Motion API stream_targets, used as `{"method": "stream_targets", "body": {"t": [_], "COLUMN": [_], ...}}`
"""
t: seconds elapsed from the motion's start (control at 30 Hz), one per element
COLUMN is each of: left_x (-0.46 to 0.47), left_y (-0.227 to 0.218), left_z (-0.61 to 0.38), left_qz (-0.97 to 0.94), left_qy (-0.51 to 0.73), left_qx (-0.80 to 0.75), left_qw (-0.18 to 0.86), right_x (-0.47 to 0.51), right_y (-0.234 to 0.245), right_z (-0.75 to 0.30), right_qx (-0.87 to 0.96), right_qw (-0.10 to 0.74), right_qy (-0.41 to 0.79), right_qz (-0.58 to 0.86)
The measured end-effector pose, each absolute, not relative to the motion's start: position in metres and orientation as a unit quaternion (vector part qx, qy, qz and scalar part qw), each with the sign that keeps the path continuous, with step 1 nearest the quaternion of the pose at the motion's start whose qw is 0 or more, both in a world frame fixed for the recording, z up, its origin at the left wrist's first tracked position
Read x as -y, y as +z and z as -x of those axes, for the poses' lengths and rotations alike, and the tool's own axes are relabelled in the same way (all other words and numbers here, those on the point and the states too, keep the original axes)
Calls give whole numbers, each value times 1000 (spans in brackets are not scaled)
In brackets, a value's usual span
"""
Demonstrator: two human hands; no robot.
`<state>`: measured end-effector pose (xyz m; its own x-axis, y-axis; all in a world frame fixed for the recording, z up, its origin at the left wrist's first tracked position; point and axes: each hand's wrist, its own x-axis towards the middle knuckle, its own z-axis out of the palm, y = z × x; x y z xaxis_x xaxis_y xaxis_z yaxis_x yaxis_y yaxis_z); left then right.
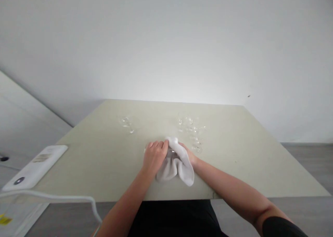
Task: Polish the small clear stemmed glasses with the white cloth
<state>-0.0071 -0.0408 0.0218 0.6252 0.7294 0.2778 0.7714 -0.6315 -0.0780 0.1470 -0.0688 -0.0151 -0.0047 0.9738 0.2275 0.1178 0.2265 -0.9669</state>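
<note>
Left hand [154, 157]: fingers curled shut on the top fold of the cloth [177, 166].
Right hand [191, 156]: half covered, gripping the same cloth from the right.
Cloth: soft, white, bunched; near the front edge of the table [104, 160], centre.
Table: smooth, pale beige, matte.
Stemmed glasses [194, 131]: clear cluster just behind the hands.
Lone glass [126, 122]: clear, farther left.

right hand [191, 156]: mostly under cloth [177, 164] | held glass [171, 154]: barely visible | far glasses [191, 128]: count unclear

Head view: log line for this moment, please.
left grip: on white cloth | right grip: draped by cloth | clear glasses: behind, on table
</note>
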Motion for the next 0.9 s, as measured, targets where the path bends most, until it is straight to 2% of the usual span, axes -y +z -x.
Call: {"method": "stream_targets", "body": {"t": [0.13, 0.2, 0.3, 0.37, 0.43, 0.5, 0.57, 0.7, 0.77, 0.83, 0.9], "left_x": [27, 23, 28, 35, 39, 39, 36, 27, 24, 22, 21], "left_y": [24, 28, 31, 29, 25, 21, 19, 15, 14, 13, 11], "left_z": [11, 11, 11, 11, 11, 12, 13, 11, 11, 12, 14], "left_qz": [899, 902, 904, 900, 896, 900, 905, 904, 891, 873, 860], "left_qy": [8, 36, -23, -91, -124, -115, -86, -22, -2, 9, -11], "left_qx": [435, 427, 425, 411, 401, 397, 401, 425, 454, 486, 505], "left_qw": [-51, -54, 46, 111, 143, 140, 114, 23, -15, -43, -66], "right_x": [74, 76, 74, 72, 70, 69, 69, 71, 72, 73, 74], "right_y": [-9, -8, -14, -22, -28, -29, -26, -18, -17, -19, -21], "right_z": [-160, -159, -148, -139, -136, -139, -148, -163, -165, -164, -162], "right_qx": [738, 764, 682, 584, 552, 554, 586, 762, 806, 833, 838], "right_qw": [410, 387, 467, 519, 505, 507, 503, 359, 305, 283, 315], "right_qy": [240, 197, 279, 407, 494, 499, 453, 189, 107, 60, 63], "right_qz": [479, 477, 489, 474, 442, 434, 445, 506, 496, 472, 442]}}
